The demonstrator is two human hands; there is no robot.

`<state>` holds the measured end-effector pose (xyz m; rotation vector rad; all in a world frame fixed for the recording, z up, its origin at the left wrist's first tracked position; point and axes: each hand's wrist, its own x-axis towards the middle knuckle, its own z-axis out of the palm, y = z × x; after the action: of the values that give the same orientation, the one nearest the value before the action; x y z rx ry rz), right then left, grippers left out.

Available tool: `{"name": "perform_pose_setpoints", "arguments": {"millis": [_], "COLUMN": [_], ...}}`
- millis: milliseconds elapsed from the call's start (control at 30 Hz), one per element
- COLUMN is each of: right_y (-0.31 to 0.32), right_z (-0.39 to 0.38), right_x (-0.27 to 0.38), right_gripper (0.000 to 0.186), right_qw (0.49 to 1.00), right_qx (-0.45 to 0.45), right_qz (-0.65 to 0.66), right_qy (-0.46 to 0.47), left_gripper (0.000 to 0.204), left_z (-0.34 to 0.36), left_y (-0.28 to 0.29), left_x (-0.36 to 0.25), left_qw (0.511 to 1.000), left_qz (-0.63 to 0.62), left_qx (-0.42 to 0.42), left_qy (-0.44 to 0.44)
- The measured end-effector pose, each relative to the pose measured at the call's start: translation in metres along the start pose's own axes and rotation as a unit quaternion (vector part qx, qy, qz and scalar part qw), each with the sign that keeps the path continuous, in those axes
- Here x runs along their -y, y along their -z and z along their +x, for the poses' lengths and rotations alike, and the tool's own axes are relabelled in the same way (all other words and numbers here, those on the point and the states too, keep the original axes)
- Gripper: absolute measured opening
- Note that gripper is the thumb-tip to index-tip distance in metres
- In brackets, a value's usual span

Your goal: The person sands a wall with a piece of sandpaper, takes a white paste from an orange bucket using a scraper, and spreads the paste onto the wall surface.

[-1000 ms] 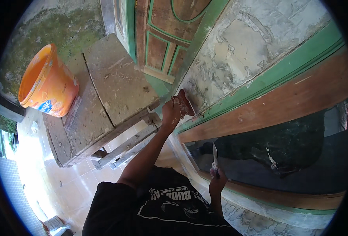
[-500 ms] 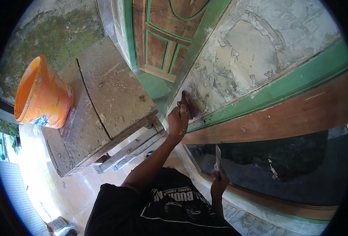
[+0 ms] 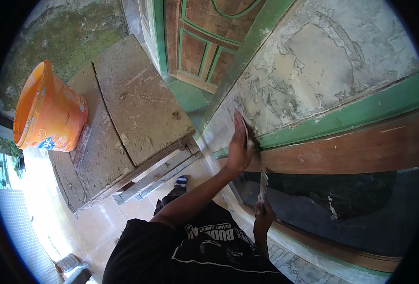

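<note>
My left hand point(image 3: 238, 154) reaches up to the patchy grey plastered wall point(image 3: 311, 61), near its lower left corner by the green frame. Its fingers press a thin brown sheet of sandpaper point(image 3: 245, 128) to the surface; only an edge of the sheet shows, and the palm hides the rest. Lower down, beside the dark window glass, my right hand point(image 3: 265, 218) is closed round the handle of a putty knife point(image 3: 264, 182). The knife's flat blade points up, apart from the wall, with whitish smears near the handle.
On the left stands a rough wooden bench point(image 3: 136, 102) bearing an orange bucket point(image 3: 60, 116). Beyond it is a wooden door point(image 3: 193, 52) with green trim. A green ledge point(image 3: 346, 109) and a brown wooden rail point(image 3: 332, 146) run between the plaster and the window glass point(image 3: 313, 189).
My left hand has moved a little right along the wall and turned, so the sandpaper shows edge-on instead of face-on. A foot has come into sight beside the bench. The putty knife is still held.
</note>
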<state>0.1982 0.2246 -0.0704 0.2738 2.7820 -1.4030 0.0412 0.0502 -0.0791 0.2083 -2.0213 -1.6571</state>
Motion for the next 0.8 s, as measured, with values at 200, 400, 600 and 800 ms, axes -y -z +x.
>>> {"name": "perform_pose_setpoints", "arguments": {"millis": [200, 400, 600, 800], "right_y": [0.003, 0.006, 0.013, 0.020], "right_z": [-0.001, -0.005, -0.019, -0.037], "right_x": [-0.004, -0.025, -0.008, -0.021], "right_gripper": [0.027, 0.016, 0.020, 0.015], "right_qw": [0.997, 0.998, 0.995, 0.990], "right_qx": [-0.010, -0.043, -0.016, 0.044], "right_qz": [0.031, 0.045, 0.049, -0.117], "right_qy": [-0.063, -0.011, -0.081, -0.058], "left_gripper": [0.072, 0.040, 0.022, 0.025], "left_z": [-0.069, -0.040, -0.041, -0.039], "left_y": [0.024, 0.057, 0.063, 0.077], "left_x": [0.047, 0.054, 0.049, 0.061], "left_qw": [0.991, 0.965, 0.835, 0.754], "left_qz": [0.095, -0.180, -0.461, -0.577], "left_qx": [0.092, -0.126, -0.130, -0.097], "left_qy": [0.003, 0.144, 0.270, 0.297]}}
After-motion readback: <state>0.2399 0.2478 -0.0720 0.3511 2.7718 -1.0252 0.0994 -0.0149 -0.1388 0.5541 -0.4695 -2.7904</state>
